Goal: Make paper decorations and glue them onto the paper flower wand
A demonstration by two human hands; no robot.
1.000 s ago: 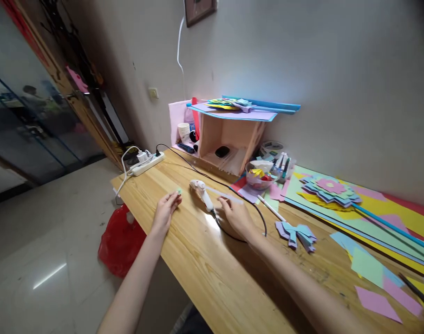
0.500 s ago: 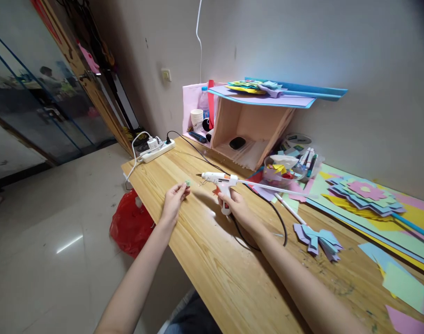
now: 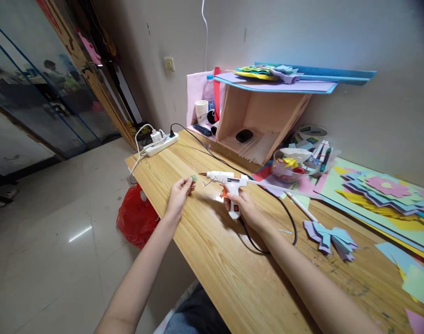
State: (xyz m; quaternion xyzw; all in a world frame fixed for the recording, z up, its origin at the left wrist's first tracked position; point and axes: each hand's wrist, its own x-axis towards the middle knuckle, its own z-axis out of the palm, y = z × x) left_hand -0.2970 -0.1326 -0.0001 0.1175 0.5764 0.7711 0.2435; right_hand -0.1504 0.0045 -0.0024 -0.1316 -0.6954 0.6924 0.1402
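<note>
Between thumb and fingers, my left hand (image 3: 180, 195) pinches a small green piece of paper (image 3: 194, 177) above the wooden table (image 3: 205, 250). My right hand (image 3: 244, 206) is wrapped around the handle of a white hot glue gun (image 3: 232, 181) with an orange trigger. Its nozzle points left, just to the right of the green paper and apart from it. A long glue stick (image 3: 284, 189) sticks out of the gun's back. The gun's black cord (image 3: 291, 222) loops on the table behind my right hand.
A white power strip (image 3: 162, 144) lies at the table's far left corner. Behind the gun stand a wooden box (image 3: 264, 109) and a tub of markers (image 3: 290, 174). A paper bow (image 3: 330, 239) and layered paper flower (image 3: 386, 192) lie right. A red bag (image 3: 137, 218) sits below the left edge.
The camera view has shifted slightly. My left hand has turned the green paper so more of its face shows, and it is nearer the glue gun's nozzle.
</note>
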